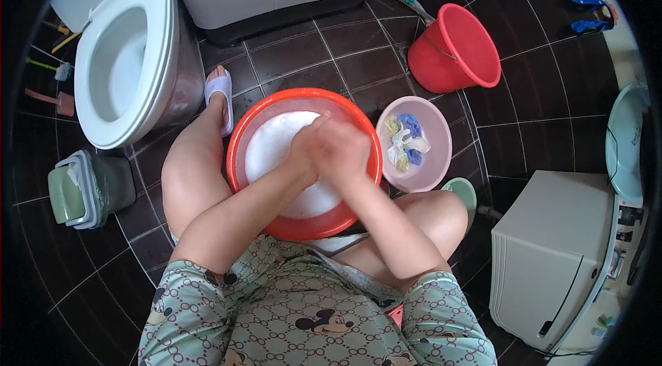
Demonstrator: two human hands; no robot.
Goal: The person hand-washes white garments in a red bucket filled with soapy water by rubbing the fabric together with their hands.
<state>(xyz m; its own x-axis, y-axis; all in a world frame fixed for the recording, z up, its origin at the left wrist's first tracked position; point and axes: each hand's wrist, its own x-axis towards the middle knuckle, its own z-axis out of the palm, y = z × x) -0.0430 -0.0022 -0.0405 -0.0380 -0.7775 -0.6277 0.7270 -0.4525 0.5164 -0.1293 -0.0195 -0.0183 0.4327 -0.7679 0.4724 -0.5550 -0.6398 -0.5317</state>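
Over a large orange-red basin (pixel 240 112) on the floor between my legs, my two hands press together. The basin is filled with white foam (pixel 272 142). My left hand (pixel 305 148) meets my right hand (pixel 343 147) in the basin's middle, right above the suds. Both look closed, fingers curled in; the right one is smeared by motion. Whatever lies between them is hidden. Just right of the basin stands a small pale pink basin (pixel 438 149) holding crumpled small cloths (pixel 408 133) in blue, yellow and white.
A red bucket (pixel 431 59) stands far right, a toilet (pixel 165 56) far left. A lidded bin (pixel 114 183) sits at the left. A light green bowl (pixel 462 190) is by my right knee, near a white cabinet (pixel 538 249). Dark tiles (pixel 296 52) cover the floor.
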